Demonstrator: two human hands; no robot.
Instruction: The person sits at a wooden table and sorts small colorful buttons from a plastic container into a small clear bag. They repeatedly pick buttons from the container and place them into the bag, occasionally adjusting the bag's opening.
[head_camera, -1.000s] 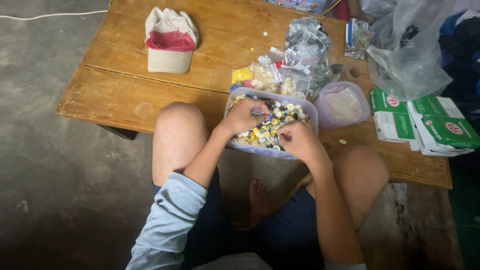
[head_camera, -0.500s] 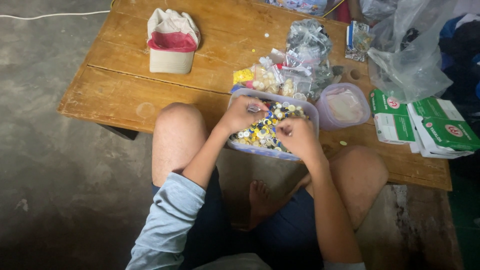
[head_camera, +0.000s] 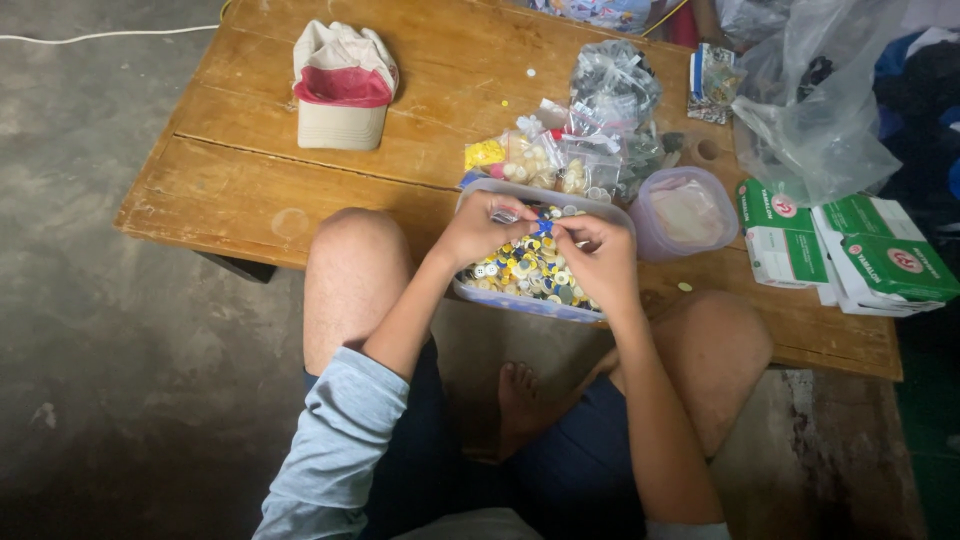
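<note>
A clear plastic tub (head_camera: 470, 292) full of small mixed-colour buttons (head_camera: 530, 270) rests at the near edge of a low wooden table (head_camera: 240, 190), between my knees. My left hand (head_camera: 482, 228) hovers over the tub's far left side, fingers pinched on a small clear plastic bag. My right hand (head_camera: 596, 258) is over the tub's right half, fingertips pinched near the same little bag and a blue button. The two hands nearly touch above the buttons.
Behind the tub lie several small clear bags of buttons (head_camera: 600, 120). A round purple-tinted container (head_camera: 684, 212) stands to the right, with green and white boxes (head_camera: 850, 255) beyond. A cream and red cap (head_camera: 342, 88) sits on the far left. A large clear bag (head_camera: 815, 100) is at the back right.
Both hands have drawn together over the tub; the left hand now holds a small clear bag between them. The tub has stayed in place.
</note>
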